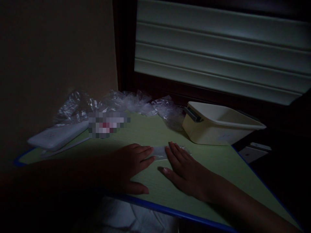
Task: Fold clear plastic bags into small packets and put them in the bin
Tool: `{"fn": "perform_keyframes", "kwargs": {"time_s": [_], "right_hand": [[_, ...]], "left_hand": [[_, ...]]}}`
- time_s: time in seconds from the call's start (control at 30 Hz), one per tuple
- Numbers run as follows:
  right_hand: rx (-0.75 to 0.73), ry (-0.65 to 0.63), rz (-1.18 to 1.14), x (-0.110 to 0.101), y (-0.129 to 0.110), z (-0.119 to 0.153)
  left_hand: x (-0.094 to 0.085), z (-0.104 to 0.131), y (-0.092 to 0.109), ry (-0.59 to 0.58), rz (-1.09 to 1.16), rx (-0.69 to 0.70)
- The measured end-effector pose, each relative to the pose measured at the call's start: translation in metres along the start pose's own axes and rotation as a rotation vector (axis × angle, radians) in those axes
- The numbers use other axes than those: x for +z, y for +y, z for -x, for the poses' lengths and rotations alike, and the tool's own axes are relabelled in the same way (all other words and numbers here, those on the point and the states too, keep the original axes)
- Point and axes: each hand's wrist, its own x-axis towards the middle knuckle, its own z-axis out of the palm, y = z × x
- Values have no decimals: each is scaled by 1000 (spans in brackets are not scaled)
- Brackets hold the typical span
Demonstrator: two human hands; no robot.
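Note:
A small strip of clear plastic film or bag (159, 152) lies flat on the light green tabletop (155, 184). My left hand (132, 165) is palm down at its left end, fingers stretched out and thumb apart. On the strip's right end rests my right hand (181, 168), also palm down with fingers extended and thumb spread. Part of the plastic is hidden under my right fingers, and a crinkled edge shows just beyond them. Neither hand grips anything.
Crumpled clear plastic bags (136, 102) line the table's back edge. A cream plastic bin (209, 131) with a dark handle stands at the back right. At the left lie a white device (58, 136) and a blurred-out item (107, 124). Blue edging (155, 208) borders the table.

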Motion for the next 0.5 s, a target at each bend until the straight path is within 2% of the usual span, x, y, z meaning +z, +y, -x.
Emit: {"fn": "perform_keyframes", "kwargs": {"time_s": [0.17, 0.33, 0.5], "right_hand": [[50, -7, -41, -1, 2, 0], [102, 23, -28, 3, 14, -3], [80, 51, -19, 4, 24, -8]], "left_hand": [[1, 0, 0, -6, 6, 3], [0, 0, -1, -16, -2, -1], [-3, -1, -1, -27, 16, -1]]}}
